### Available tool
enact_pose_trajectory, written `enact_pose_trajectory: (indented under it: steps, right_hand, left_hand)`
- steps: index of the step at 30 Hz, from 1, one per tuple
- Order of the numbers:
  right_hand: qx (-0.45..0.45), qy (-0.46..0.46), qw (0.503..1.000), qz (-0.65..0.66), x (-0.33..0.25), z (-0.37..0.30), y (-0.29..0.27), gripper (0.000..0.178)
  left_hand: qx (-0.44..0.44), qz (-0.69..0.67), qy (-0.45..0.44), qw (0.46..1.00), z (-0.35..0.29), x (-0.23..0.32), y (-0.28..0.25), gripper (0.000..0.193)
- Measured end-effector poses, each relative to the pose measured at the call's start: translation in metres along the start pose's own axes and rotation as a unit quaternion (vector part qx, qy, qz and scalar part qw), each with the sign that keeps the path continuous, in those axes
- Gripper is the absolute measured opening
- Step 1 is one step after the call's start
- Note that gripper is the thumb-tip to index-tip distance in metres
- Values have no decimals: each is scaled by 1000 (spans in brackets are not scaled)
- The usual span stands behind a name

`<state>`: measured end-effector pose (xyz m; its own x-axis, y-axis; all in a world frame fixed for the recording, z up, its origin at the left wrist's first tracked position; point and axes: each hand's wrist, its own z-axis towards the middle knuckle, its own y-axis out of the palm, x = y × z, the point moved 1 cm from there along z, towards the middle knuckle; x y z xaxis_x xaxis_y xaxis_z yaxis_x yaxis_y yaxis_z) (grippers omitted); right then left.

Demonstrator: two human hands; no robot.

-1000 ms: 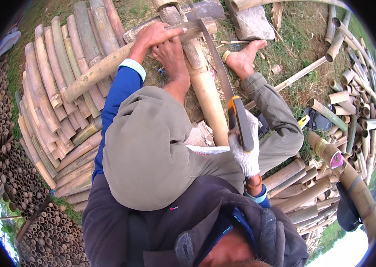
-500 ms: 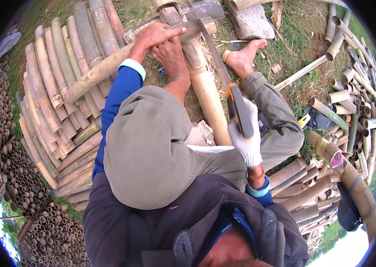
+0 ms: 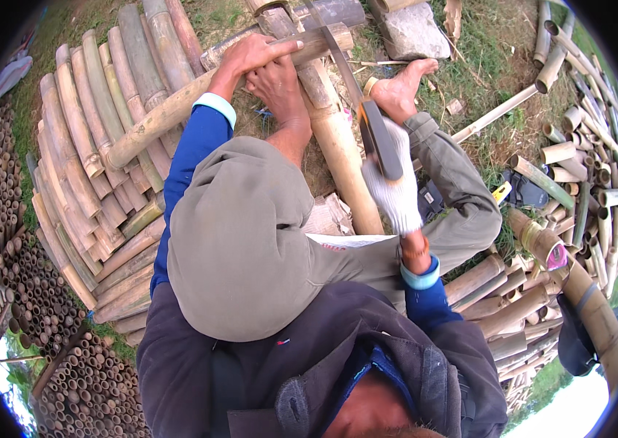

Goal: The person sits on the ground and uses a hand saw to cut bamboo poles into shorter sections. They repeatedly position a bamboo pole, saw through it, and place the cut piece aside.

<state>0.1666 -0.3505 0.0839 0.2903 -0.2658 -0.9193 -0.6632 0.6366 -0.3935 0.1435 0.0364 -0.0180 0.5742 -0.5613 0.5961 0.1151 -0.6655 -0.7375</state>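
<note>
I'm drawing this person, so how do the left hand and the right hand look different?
The left hand is bare, but the right hand wears a white glove. The left hand lies on a bamboo pole, while the right hand grips a saw. Both come out of blue sleeves with pale cuffs.

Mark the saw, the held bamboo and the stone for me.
Saw (image 3: pixel 380 142): head view, dark handle.
Held bamboo (image 3: pixel 163 118): head view, bare lower stretch.
Stone (image 3: pixel 413 33): head view, upper face.

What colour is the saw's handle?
The handle is dark grey with orange near the blade; head view shows it best.
</note>
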Motion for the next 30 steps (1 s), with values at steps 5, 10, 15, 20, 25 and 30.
enact_pose_trajectory:
  steps: [5,10,15,20,25,30]
  right_hand:
    - [-5,20,999,33,17,47,21,62]
    - [-28,49,997,-44,-11,-98,-30,64]
    - [7,28,999,23,22,28,18,63]
    - [19,-14,999,37,23,39,26,66]
    - [3,3,997,-82,-10,-79,-17,68]
    - [22,-14,1000,17,23,75,32,53]
  left_hand:
    - [-19,25,8,999,-6,13,-3,92]
    - [-33,-10,-15,999,-11,-5,-11,88]
    - [-49,-15,2,999,-5,11,-6,89]
    - [-62,-3,10,998,-12,14,2,90]
    - [-60,-2,-31,998,-9,4,-15,91]
    - [-58,-19,-12,998,-6,16,-7,91]
